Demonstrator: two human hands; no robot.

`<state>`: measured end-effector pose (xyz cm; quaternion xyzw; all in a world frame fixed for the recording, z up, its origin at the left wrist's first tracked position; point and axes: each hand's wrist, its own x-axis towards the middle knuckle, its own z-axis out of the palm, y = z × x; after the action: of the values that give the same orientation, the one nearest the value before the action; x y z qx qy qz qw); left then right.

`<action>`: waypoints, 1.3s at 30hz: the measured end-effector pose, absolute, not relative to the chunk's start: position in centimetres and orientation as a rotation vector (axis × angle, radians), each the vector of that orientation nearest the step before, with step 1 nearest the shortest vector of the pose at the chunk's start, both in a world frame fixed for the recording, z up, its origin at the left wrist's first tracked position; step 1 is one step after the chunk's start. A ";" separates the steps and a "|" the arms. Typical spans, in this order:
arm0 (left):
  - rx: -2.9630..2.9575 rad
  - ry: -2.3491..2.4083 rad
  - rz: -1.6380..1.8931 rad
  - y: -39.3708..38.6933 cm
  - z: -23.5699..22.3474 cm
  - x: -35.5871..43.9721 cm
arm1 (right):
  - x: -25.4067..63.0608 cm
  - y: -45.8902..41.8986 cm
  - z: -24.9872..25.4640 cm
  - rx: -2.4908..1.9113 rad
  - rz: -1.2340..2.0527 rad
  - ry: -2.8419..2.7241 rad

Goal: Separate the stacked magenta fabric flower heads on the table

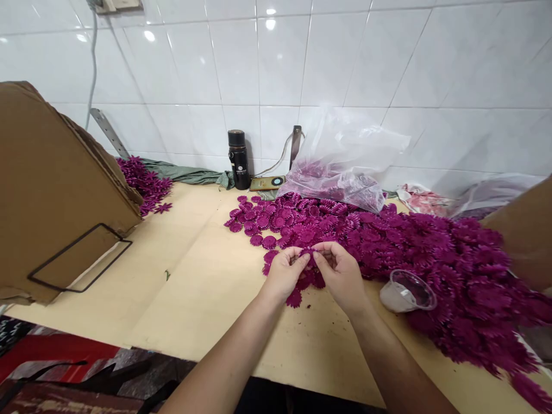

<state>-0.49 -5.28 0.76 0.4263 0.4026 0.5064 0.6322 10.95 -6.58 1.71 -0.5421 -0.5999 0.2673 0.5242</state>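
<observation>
My left hand and my right hand meet at the near edge of a heap of purple artificial flower heads. Between their thumbs and fingers they pinch one small purple artificial flower head, each hand on one side of it. The fingertips partly hide it. A few loose flower heads lie on the table right below and beside my hands. Just right of my right hand, a clear plastic cup with whitish contents leans tilted against the heap.
A clear plastic bag lies over the heap's back. Behind stand a black bottle and a phone-like device. Cardboard rises at left, near a wire frame and star-shaped purple pieces. More cardboard stands at right.
</observation>
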 end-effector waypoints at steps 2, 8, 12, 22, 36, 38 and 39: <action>0.992 0.927 1.200 -4.9 0.4 -0.3 | 10.9 -6.5 1.6 -1.309 0.623 -1.431; 0.968 0.968 1.222 -4.4 -0.4 -0.1 | 10.8 -6.7 1.6 -1.294 0.472 -1.579; 0.871 0.960 1.232 -4.6 -0.2 0.0 | 10.7 -6.7 2.1 -1.291 0.497 -1.726; 1.073 0.882 1.150 -5.6 0.4 -0.4 | 10.8 -5.7 2.7 -1.473 0.408 -1.554; 1.013 0.971 1.112 -5.8 -0.2 -1.5 | 12.7 -2.0 3.3 -1.458 0.285 -1.604; 0.998 0.965 1.137 -5.3 -0.4 -1.2 | 11.9 -3.9 3.0 -1.401 0.463 -1.653; 0.997 0.959 1.150 -5.2 -0.5 -1.1 | 11.6 -4.7 2.8 -1.382 0.546 -1.658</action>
<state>-1.08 -5.17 -0.54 0.4342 0.4173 0.5005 0.6220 11.62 -4.74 2.82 -0.5570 -0.6681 0.2198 0.4417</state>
